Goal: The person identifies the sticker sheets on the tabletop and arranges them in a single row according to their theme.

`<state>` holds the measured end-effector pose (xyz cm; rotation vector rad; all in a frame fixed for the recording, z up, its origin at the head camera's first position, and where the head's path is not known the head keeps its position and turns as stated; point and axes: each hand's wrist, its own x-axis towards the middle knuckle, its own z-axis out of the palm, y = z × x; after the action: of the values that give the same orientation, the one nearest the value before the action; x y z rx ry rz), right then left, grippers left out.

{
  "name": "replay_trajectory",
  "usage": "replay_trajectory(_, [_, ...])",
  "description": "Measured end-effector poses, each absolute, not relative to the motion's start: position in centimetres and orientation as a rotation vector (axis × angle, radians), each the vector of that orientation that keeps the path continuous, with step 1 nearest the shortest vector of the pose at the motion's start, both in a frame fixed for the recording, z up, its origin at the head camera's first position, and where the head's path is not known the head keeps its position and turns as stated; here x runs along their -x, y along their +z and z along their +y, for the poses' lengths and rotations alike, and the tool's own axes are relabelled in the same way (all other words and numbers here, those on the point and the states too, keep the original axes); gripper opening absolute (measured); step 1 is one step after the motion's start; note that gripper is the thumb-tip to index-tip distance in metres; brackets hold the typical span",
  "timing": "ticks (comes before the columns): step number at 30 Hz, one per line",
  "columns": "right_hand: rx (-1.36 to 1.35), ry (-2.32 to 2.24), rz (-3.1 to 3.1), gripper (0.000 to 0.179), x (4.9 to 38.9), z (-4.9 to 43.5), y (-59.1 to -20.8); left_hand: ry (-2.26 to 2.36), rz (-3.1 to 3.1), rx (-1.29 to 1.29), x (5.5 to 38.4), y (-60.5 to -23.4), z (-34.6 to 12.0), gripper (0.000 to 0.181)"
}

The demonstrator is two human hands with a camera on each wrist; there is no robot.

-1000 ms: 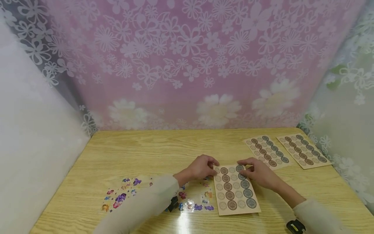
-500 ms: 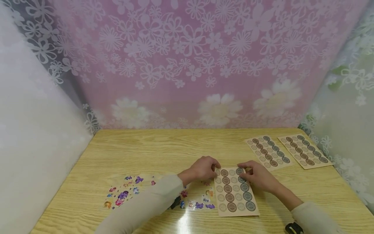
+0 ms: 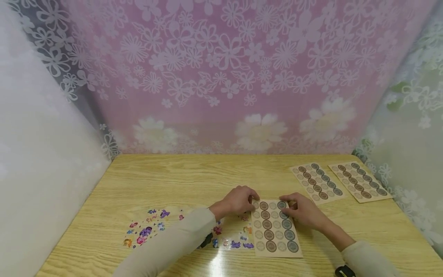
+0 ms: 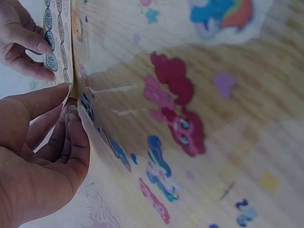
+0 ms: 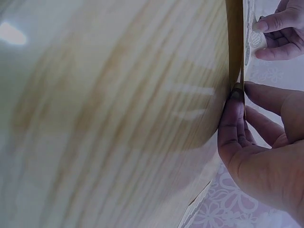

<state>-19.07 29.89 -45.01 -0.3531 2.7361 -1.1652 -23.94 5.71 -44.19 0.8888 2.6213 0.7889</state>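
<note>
A tan sticker sheet (image 3: 274, 234) with columns of round brown, pale and blue-grey seals lies between my hands at the front right of the table. My left hand (image 3: 238, 201) pinches its upper left corner; in the left wrist view the thumb and fingertips (image 4: 71, 116) meet at the sheet's edge. My right hand (image 3: 303, 209) pinches the upper right corner, and the right wrist view shows the sheet's edge between thumb and fingers (image 5: 235, 102). Under my left forearm is a transparent sheet of colourful pony stickers (image 3: 145, 231), partly hidden by the sleeve.
Two more tan seal sheets, a nearer one (image 3: 317, 182) and a farther one (image 3: 360, 182), lie at the table's back right. Flowered curtains (image 3: 221, 77) stand behind the wooden table (image 3: 166, 177) and along its sides. Black wrist straps show at both sleeves.
Both hands still pinch the tan sheet's upper corners. The sheet has shifted slightly left and toward the front edge, and now lies straighter. The right hand has moved slightly with it.
</note>
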Motion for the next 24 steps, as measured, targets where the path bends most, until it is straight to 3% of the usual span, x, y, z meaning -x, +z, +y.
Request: replay_trajectory(24, [0.366, -1.027, 2.868, 0.039, 18.87, 29.52, -45.37, 0.831, 2.636, -0.884, 23.65, -44.5, 5.45, 0.028])
